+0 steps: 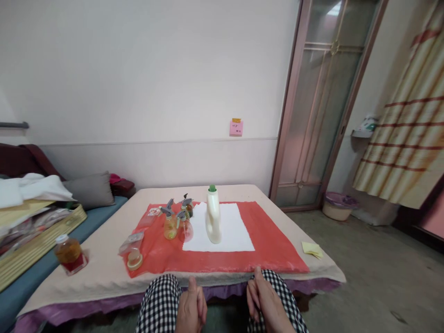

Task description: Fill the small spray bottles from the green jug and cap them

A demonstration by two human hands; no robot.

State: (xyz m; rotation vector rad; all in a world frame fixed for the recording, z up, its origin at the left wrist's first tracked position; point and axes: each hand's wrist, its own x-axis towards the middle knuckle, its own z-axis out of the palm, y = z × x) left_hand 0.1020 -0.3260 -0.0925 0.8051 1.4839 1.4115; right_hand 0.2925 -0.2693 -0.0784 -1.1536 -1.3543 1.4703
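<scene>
My left hand (192, 305) rests by my left knee, fingers curled in and thumb up, with nothing seen in it. By the right knee, my right hand (266, 300) is curled in the same way, also holding nothing that shows. Both are apart from the things on the table. A cream-white jug-like bottle (214, 217) with a green cap stands upright on a white sheet (237, 231). Left of it are several spray bottles: one with yellowish liquid (170, 227), a pinkish one (186, 230), and others partly hidden behind. The white sheet lies on a red cloth (277, 245).
A clear bag (132, 243) and a round lid-like piece (134, 260) lie at the red cloth's left edge. A bottle of amber liquid (70, 255) stands far left. Yellow sticky notes (312, 249) lie on the right. A pink note (236, 128) hangs on the wall.
</scene>
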